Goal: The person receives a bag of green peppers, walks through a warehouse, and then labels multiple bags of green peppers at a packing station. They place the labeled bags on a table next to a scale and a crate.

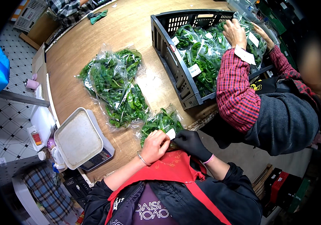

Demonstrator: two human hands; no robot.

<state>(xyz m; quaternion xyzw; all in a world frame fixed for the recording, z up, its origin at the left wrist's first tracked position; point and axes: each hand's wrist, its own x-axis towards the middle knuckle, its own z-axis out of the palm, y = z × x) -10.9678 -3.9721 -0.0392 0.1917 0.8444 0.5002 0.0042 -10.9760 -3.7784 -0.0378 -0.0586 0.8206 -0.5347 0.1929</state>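
Observation:
A clear plastic bag of green peppers (162, 122) lies at the table's near edge, in front of my red apron. My bare left hand (155, 145), with a bracelet at the wrist, is closed on its near end. From the other side my right hand (192, 144), in a black glove, pinches the same end. A small white label (171, 134) shows between my fingertips; which fingers press on it I cannot tell. Just beyond lie several more filled bags of green peppers (117, 84), heaped together on the wooden table (64, 63).
A weighing scale (79, 138) stands at my left. To the right is a black crate (173, 71) full of labelled pepper bags, where a co-worker in a checked sleeve (237, 90) has both hands. A green glove (99, 17) lies at the far edge, near another person.

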